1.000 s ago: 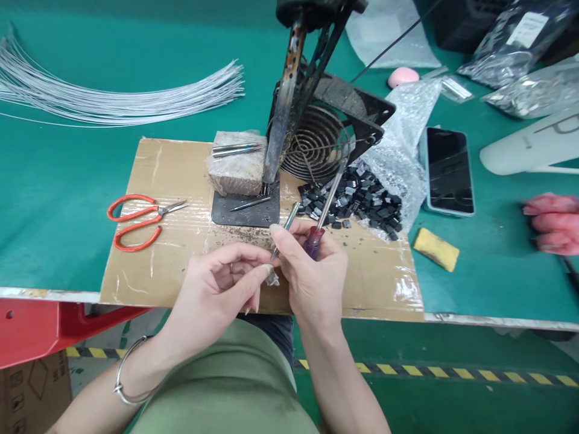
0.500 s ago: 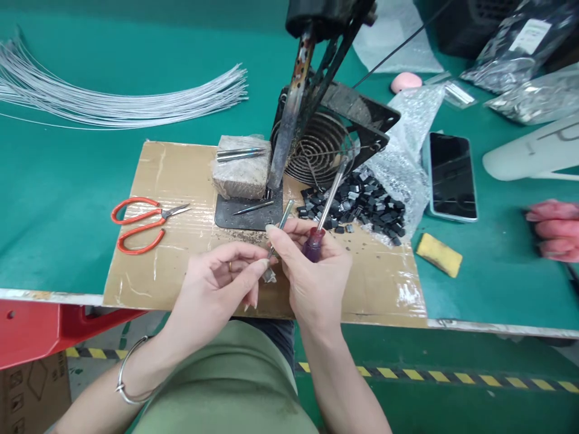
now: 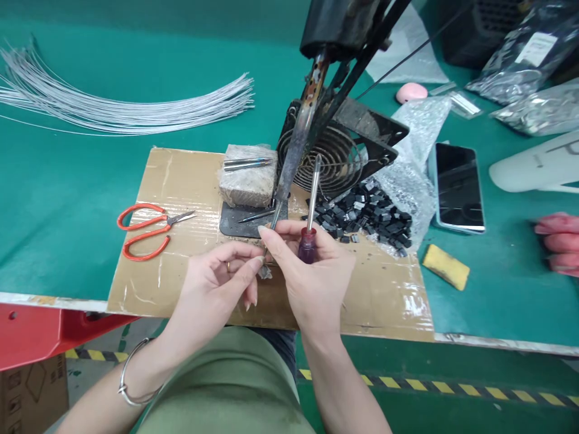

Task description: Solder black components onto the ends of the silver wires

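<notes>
My left hand point(image 3: 226, 280) is closed, thumb and fingers pinching the lower end of a thin metal rod point(image 3: 274, 220). A crumpled greyish scrap point(image 3: 265, 272) shows just beneath those fingertips. My right hand point(image 3: 319, 277) has its thumb and forefinger on the same rod, and its fingers also wrap a screwdriver point(image 3: 308, 244) with a dark red handle, shaft pointing up. The rod's upper end meets or overlaps the lower end of the mounted heating iron point(image 3: 301, 132); contact cannot be told. Behind the hands, another thin rod point(image 3: 256, 216) lies on a black plate point(image 3: 230, 225).
Rods rest on a wrapped block point(image 3: 248, 187). Beside it stand a fan with a wire guard point(image 3: 335, 147) and a pile of small black parts point(image 3: 375, 217). Orange-handled scissors point(image 3: 154, 229) lie on the cardboard point(image 3: 181, 175). White wires point(image 3: 149, 114), a phone point(image 3: 459, 187) and a yellow sponge point(image 3: 446, 267) surround it.
The screwdriver shaft has swung left and stands more upright. The rod's upper end has come to the iron's lower end. The whole view has shifted slightly.
</notes>
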Demonstrator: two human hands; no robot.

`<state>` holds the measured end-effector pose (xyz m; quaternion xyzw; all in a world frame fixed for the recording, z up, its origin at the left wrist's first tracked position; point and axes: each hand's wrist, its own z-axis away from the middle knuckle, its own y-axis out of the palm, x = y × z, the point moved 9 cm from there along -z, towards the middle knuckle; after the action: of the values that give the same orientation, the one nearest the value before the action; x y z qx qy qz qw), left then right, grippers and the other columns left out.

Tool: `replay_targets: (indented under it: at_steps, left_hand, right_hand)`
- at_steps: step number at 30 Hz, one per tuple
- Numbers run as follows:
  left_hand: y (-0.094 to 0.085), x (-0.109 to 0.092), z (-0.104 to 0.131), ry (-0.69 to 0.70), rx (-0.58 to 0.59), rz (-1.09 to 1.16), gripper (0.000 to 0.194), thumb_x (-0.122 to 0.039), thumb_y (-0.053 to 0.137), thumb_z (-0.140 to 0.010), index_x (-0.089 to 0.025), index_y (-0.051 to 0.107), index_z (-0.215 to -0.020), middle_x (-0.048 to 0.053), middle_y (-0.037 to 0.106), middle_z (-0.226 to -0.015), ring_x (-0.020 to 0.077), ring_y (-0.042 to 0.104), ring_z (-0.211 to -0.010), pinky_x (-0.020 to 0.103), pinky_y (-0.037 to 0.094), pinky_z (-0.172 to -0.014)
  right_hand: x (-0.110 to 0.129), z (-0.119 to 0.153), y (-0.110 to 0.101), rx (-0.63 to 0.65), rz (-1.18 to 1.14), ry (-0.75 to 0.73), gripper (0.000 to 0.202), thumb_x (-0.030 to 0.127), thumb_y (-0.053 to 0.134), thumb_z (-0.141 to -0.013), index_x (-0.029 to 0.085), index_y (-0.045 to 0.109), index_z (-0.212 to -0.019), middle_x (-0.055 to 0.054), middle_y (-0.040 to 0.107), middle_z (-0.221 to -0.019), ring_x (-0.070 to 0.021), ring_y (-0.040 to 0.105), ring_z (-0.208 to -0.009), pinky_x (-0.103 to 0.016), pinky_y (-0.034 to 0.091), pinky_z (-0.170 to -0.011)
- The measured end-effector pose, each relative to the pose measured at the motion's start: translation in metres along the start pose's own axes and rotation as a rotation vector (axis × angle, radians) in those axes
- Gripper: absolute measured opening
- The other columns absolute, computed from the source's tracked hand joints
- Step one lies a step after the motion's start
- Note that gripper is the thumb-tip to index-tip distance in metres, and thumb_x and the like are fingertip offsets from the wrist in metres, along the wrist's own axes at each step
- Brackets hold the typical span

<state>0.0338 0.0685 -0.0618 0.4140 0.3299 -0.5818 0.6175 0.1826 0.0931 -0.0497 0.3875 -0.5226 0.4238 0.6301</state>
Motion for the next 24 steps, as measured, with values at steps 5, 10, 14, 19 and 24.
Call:
replay_targets:
  at_steps: [5,10,14,19,24]
  left_hand:
    - [0.001,-0.001,-0.003,0.011,-0.002,0.011,0.013,-0.026,0.075,-0.092,-0.014,0.071,-0.094,-0.003,0.063,-0.051,0.0091,0.053,-0.046,0.019,0.046,-0.05]
    - [0.005,0.001,-0.006,0.004,0.03,0.029,0.017,-0.028,0.073,-0.092,-0.012,0.07,-0.097,-0.004,0.063,-0.051,0.0088,0.052,-0.045,0.018,0.045,-0.048]
    - [0.005,-0.001,-0.012,0.026,-0.013,0.041,0.015,-0.026,0.074,-0.091,-0.012,0.07,-0.094,-0.003,0.064,-0.051,0.0084,0.054,-0.045,0.017,0.045,-0.048]
    - [0.005,-0.005,-0.019,0.029,-0.077,0.059,0.013,-0.024,0.076,-0.089,-0.012,0.071,-0.091,-0.002,0.065,-0.049,0.0089,0.054,-0.043,0.018,0.046,-0.048]
    - [0.008,-0.014,-0.022,0.073,-0.098,0.097,0.01,-0.022,0.077,-0.089,-0.013,0.073,-0.087,-0.002,0.065,-0.05,0.0091,0.055,-0.043,0.019,0.046,-0.049]
  right_hand:
    - [0.003,0.0,0.0,-0.014,0.025,-0.032,0.017,0.031,0.089,-0.075,0.02,0.077,-0.077,0.002,0.072,-0.067,-0.0112,0.061,-0.056,-0.024,0.051,-0.055]
    - [0.007,0.001,-0.002,-0.057,0.111,-0.1,0.013,0.03,0.087,-0.078,0.021,0.078,-0.079,0.002,0.072,-0.068,-0.0117,0.061,-0.057,-0.025,0.051,-0.057]
    - [0.016,-0.002,0.002,-0.008,0.154,-0.158,0.014,0.032,0.085,-0.083,0.021,0.077,-0.081,0.002,0.073,-0.072,-0.0122,0.064,-0.064,-0.024,0.052,-0.062]
    - [0.036,-0.003,-0.028,-0.085,0.293,-0.326,0.034,0.048,0.066,-0.101,0.021,0.077,-0.083,0.003,0.064,-0.065,-0.0111,0.057,-0.058,-0.025,0.044,-0.058]
    - [0.046,-0.01,-0.065,-0.075,0.55,-0.505,0.036,0.044,0.063,-0.104,0.02,0.078,-0.083,0.0,0.065,-0.066,-0.0132,0.057,-0.061,-0.029,0.04,-0.06]
